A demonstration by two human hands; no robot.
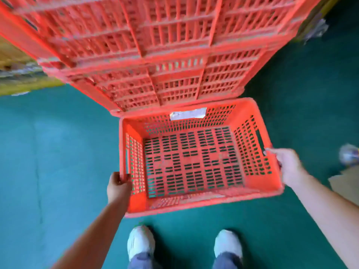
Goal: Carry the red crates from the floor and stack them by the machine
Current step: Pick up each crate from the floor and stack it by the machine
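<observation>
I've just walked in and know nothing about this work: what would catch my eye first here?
First, the bright red crate in the middle: empty, open-topped, gripped at its left rim by the left hand and at its right rim by the right hand. Just beyond it, a stack of red crates fills the top of the view, all against a green floor.

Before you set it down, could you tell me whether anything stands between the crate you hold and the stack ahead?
Nothing visible does. The crate, gripped at its side rims by the left hand and right hand, has its far rim right by the stack. The stack's top is out of view.
</observation>
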